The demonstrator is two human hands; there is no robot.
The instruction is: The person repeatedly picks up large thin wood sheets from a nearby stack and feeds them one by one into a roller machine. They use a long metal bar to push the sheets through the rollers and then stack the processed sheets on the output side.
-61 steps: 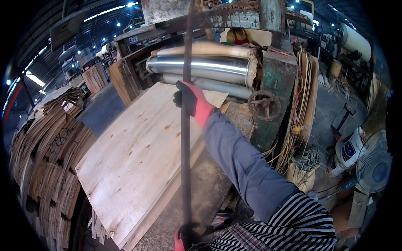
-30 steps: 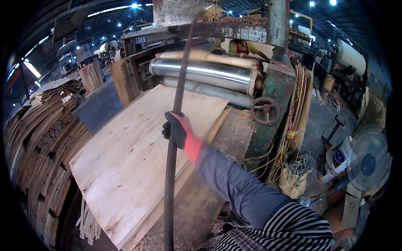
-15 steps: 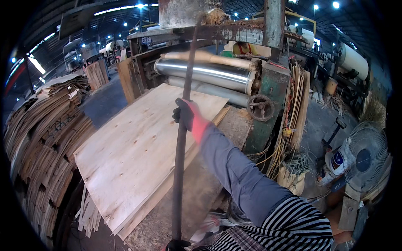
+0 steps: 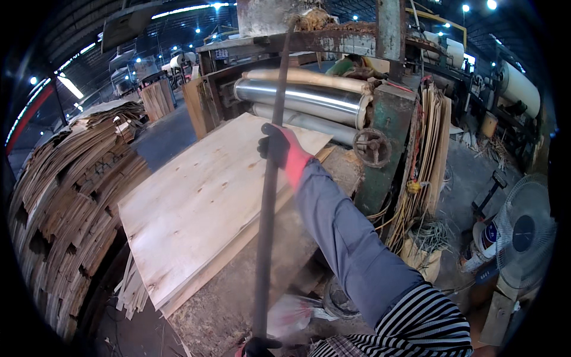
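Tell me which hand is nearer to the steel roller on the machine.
Right. The right hand grips the long rod high up, just in front of the steel roller. The left hand holds the rod's lower end, far below it.

right arm stretched forward, gloved right hand [image 4: 279, 149] with fingers curled closed; gloved left hand [image 4: 259, 346] clenched low, near the body.

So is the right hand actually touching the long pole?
Touching. The head view shows the right hand, gloved, with its fingers wrapped around the pole.
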